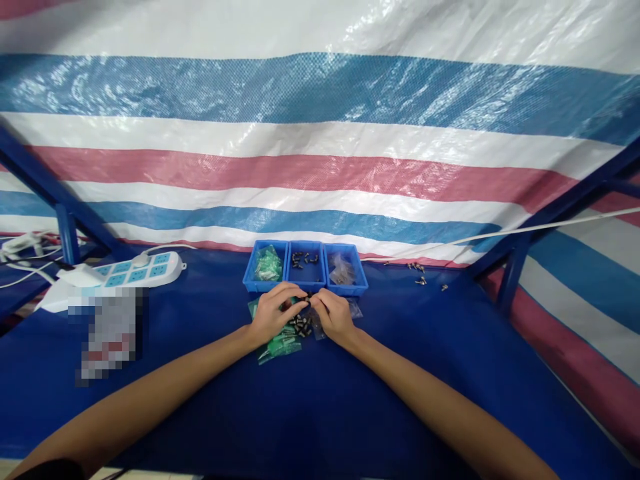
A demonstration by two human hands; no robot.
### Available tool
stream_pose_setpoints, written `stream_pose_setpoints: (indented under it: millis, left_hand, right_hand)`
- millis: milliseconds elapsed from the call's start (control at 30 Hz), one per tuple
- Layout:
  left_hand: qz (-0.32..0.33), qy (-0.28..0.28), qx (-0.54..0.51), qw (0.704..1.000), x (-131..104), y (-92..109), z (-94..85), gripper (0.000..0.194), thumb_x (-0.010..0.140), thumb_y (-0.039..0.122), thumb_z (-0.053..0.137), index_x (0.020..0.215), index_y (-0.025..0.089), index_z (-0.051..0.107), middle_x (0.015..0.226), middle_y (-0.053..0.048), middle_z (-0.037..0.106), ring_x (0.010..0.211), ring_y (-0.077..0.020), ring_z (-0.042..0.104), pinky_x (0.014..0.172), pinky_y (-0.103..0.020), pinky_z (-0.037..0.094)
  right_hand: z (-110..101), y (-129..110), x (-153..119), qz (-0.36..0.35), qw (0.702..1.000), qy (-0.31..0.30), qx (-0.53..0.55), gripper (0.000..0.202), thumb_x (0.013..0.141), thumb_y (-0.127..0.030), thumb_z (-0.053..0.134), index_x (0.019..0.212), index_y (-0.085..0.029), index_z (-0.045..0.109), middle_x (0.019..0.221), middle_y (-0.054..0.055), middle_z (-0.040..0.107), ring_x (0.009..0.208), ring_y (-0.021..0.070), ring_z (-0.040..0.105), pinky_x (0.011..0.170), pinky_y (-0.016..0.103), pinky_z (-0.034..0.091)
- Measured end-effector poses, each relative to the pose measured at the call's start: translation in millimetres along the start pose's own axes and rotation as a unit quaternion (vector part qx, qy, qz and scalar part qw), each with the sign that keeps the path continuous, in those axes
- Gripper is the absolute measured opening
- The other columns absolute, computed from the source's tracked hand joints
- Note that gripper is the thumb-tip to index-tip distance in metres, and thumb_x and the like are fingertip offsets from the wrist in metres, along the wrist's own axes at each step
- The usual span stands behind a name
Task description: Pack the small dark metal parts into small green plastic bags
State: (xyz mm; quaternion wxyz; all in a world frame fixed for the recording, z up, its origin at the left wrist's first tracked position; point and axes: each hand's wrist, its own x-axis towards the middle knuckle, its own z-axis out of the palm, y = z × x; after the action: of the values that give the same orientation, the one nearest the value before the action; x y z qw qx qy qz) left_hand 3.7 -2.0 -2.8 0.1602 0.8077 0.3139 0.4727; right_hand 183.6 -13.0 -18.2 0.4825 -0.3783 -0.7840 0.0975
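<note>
My left hand and my right hand meet just in front of the blue bins. Their fingertips are pinched together around a small dark part, mostly covered by the fingers. Below them lies a pile of small dark and metallic pieces, which look like short connectors or screws. Green pieces in clear bags lie under and in front of my left hand. A clear plastic bag sits beside my right hand, and another clear bag shows behind it.
Three blue bins hold green packets, small dark parts and clear bags. A white power strip is at left, near a blurred-out item. Loose metal pieces lie back right. Blue frame bars and a white cable border the table.
</note>
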Motion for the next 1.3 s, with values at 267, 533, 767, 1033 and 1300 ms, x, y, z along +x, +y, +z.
stream_pose_setpoints:
  millis: [267,533,767,1033,1300]
  left_hand:
    - [-0.028,0.035,-0.017,0.999,1.2,1.9,-0.9,0.014,0.083,0.03,0.064,0.09,0.017,0.064,0.089,-0.005,0.063,0.051,-0.0062,0.047,0.054,-0.022,0.047]
    - [-0.063,0.02,-0.056,0.996,4.1,-1.7,0.0,0.015,0.083,0.032,0.064,0.087,0.017,0.064,0.087,-0.004,0.063,0.051,-0.0063,0.046,0.052,-0.021,0.044]
    - [-0.061,0.002,-0.053,0.997,3.8,-1.5,-0.2,0.018,0.084,0.034,0.062,0.089,0.017,0.065,0.086,-0.004,0.063,0.052,-0.007,0.048,0.053,-0.021,0.045]
    - [-0.022,0.007,-0.025,0.999,1.4,-1.8,1.5,0.018,0.085,0.032,0.062,0.095,0.018,0.066,0.081,-0.003,0.064,0.054,-0.0083,0.05,0.055,-0.021,0.046]
    - [-0.04,0.011,-0.014,0.999,0.8,2.7,-0.5,0.015,0.085,0.03,0.062,0.089,0.017,0.065,0.08,-0.003,0.064,0.056,-0.0088,0.052,0.056,-0.021,0.047]
  right_hand:
    - [-2.6,-4.3,0.9,0.018,0.999,0.03,0.029,0.017,0.094,-0.027,0.044,0.087,-0.019,0.057,0.069,0.002,0.056,0.059,0.0131,0.053,0.058,0.025,0.044]
    - [0.5,-2.0,0.0,0.006,0.999,0.026,0.031,0.016,0.092,-0.024,0.048,0.102,-0.02,0.06,0.072,0.002,0.056,0.06,0.0137,0.054,0.058,0.026,0.046]
    - [-0.5,-3.1,1.0,0.011,0.999,0.019,0.038,0.014,0.093,-0.022,0.047,0.098,-0.019,0.06,0.079,0.003,0.06,0.067,0.0136,0.058,0.065,0.025,0.047]
    - [-1.3,-3.2,3.2,0.014,0.999,0.009,0.043,0.013,0.094,-0.02,0.046,0.093,-0.019,0.058,0.08,0.003,0.06,0.072,0.0137,0.058,0.068,0.024,0.046]
    - [1.4,-0.6,1.1,0.012,0.999,0.006,0.029,0.014,0.093,-0.024,0.048,0.094,-0.018,0.061,0.077,0.003,0.06,0.068,0.0135,0.058,0.064,0.024,0.046]
